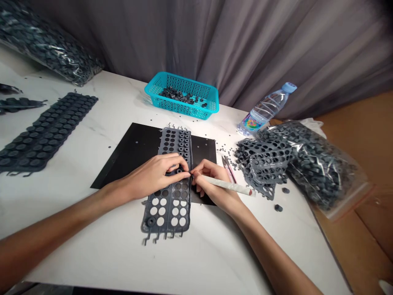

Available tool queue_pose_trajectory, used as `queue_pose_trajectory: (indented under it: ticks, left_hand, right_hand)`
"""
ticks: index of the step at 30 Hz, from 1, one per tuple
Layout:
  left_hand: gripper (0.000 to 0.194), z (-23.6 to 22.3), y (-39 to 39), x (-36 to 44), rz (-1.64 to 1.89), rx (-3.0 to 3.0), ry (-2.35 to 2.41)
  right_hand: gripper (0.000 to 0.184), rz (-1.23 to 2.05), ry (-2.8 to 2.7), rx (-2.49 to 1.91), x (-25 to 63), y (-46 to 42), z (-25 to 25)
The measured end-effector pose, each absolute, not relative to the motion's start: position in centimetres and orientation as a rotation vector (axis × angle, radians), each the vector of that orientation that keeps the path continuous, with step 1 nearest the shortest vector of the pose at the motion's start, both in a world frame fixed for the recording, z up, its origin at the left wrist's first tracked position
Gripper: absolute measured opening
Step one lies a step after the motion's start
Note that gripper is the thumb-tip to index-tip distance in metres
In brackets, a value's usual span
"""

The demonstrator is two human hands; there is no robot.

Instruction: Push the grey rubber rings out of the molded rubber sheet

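A dark grey rubber sheet (166, 205) with rows of round holes lies lengthwise before me, partly over a black mat (119, 155). Ring-like rubber pieces remain in its far right rows, and one sits at its near left corner. My left hand (153, 174) rests across the sheet, thumb and forefinger pinched at a small dark rubber piece (192, 175), mostly hidden by the fingertips. Close beside it, my right hand (216, 182) is closed around a white pen-shaped tool (229, 185) with a reddish rear end. Its working tip is hidden at the fingers.
Behind the mat stands a turquoise basket (184, 111) with loose rubber pieces. Tweezers (229, 169), punched sheets (267, 162), a water bottle (265, 108) and a filled plastic bag (322, 172) lie to the right. Another rubber sheet (49, 131) and a large bag (52, 45) are left.
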State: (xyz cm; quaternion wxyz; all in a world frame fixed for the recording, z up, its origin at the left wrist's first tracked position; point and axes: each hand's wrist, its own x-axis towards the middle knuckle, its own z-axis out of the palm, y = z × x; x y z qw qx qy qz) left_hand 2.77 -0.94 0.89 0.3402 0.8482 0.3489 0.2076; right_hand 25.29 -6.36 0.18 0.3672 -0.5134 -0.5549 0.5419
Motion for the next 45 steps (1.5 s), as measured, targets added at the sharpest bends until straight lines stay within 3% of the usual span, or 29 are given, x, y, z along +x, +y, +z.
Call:
queue_pose_trajectory:
  ticks: [10, 14, 19, 25, 31, 38, 45]
  left_hand:
    - [0.024, 0.3, -1.4, 2.8, 0.493, 2.307, 0.883]
    - [0.020, -0.1, -2.8, 3.6, 0.741, 2.223, 0.845]
    - [0.009, 2.4, -2.6, 3.1, 1.250, 1.232, 0.922]
    - [0.011, 3.6, 0.1, 0.9, 0.945, 0.467, 0.691]
    - [0.042, 1.8, -0.4, 1.4, 0.660, 0.699, 0.763]
    - [0.032, 1.2, -0.5, 1.5, 0.563, 0.923, 0.786]
    - [0.045, 1.3, -0.7, 1.4, 0.592, 1.541, 1.001]
  right_hand:
    - [0.006, 1.276, -1.487, -1.381, 24.9, -7.0, -0.1]
    - [0.009, 1.225, -1.491, -1.402, 24.5, -7.5, -0.1]
    - [0.006, 1.273, -1.414, -1.408, 24.5, -7.5, -0.3]
    - [0.009, 1.349, -1.245, -1.343, 24.9, -6.7, -0.1]
    - [0.007, 1.335, -1.258, -1.324, 24.7, -6.3, 0.0]
    - [0.002, 1.346, -1.303, -1.313, 24.8, -6.6, -0.2]
    - [0.004, 1.412, -1.363, -1.321, 24.3, -6.7, 0.1]
